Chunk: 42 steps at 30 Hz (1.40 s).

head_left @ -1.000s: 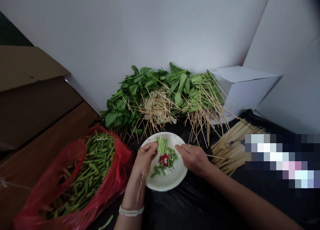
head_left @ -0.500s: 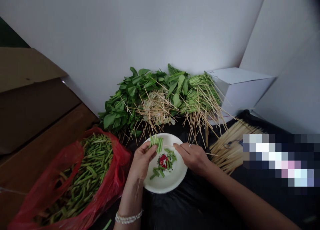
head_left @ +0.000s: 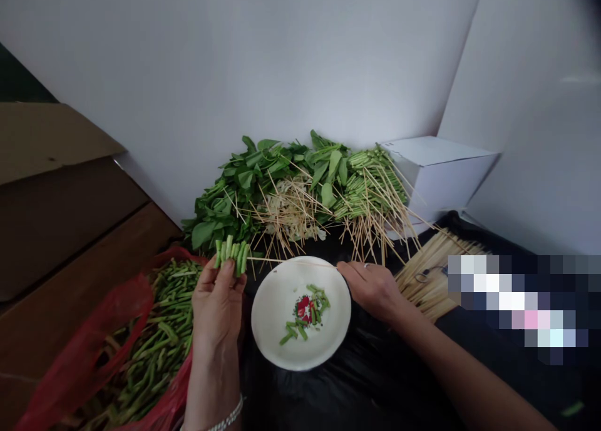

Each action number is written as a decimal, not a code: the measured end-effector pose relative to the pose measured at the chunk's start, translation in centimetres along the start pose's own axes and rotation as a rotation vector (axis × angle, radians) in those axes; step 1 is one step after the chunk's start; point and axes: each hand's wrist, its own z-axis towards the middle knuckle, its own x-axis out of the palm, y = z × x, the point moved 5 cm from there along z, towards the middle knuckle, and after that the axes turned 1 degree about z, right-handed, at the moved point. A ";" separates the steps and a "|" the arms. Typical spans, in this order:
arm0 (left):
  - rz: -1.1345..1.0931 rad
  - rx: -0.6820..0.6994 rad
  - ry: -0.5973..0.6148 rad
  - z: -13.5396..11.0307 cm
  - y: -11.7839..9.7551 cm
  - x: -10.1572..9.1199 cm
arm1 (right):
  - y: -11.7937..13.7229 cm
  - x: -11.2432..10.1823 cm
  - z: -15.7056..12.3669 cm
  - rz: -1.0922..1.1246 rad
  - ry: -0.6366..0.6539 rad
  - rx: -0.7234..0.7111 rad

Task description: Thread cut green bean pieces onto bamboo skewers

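Observation:
My left hand (head_left: pixel 220 296) is closed round a row of short green bean pieces (head_left: pixel 232 256), held upright side by side above the edge of the red bag. A thin wooden skewer (head_left: pixel 291 261) runs from those pieces across the far rim of a white bowl. Its other end is pinched in my right hand (head_left: pixel 369 287), to the right of the bowl. Inside the white bowl (head_left: pixel 272 343) lie a few cut bean pieces (head_left: pixel 319 298) over a red printed pattern. How far the skewer passes through the beans is hidden by my fingers.
A red plastic bag (head_left: pixel 122 312) full of cut beans (head_left: pixel 159 337) sits at left. Behind the bowl are piled leafy greens (head_left: pixel 211 221), skewered pale slices (head_left: pixel 291 209) and skewered beans (head_left: pixel 370 187). Bare skewers (head_left: pixel 427 281) lie at right, near a white box (head_left: pixel 446 168).
My left hand has moved left with the bean pieces, from over the bowl to beside the red bag. More of the skewer's length now shows between my hands.

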 end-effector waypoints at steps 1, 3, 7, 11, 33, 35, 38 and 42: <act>0.008 0.022 0.023 -0.3 -0.2 0.3 | 0.0 -0.1 0.0 0.011 -0.013 0.009; 0.036 0.039 0.079 -1.0 -0.3 0.9 | -0.1 -0.8 0.1 0.042 -0.075 0.034; 0.256 -0.034 0.225 -2.3 1.7 1.2 | -0.9 -2.5 0.3 0.090 -0.247 0.115; 0.609 0.031 0.299 -2.7 3.8 0.0 | -2.8 -3.8 -0.1 0.103 -0.351 0.301; 0.954 0.192 0.433 -2.3 6.7 -1.5 | -14.8 -3.6 -4.3 0.176 -0.113 1.026; 0.975 0.202 0.443 -2.3 6.7 -1.5 | -15.1 -3.5 -4.6 0.187 -0.136 1.050; 1.028 0.240 0.467 -2.4 6.8 -1.5 | -15.6 -3.0 -5.0 0.166 -0.130 1.065; 1.065 0.263 0.483 -2.5 6.8 -1.4 | -16.1 -2.4 -5.5 -0.011 -0.033 1.022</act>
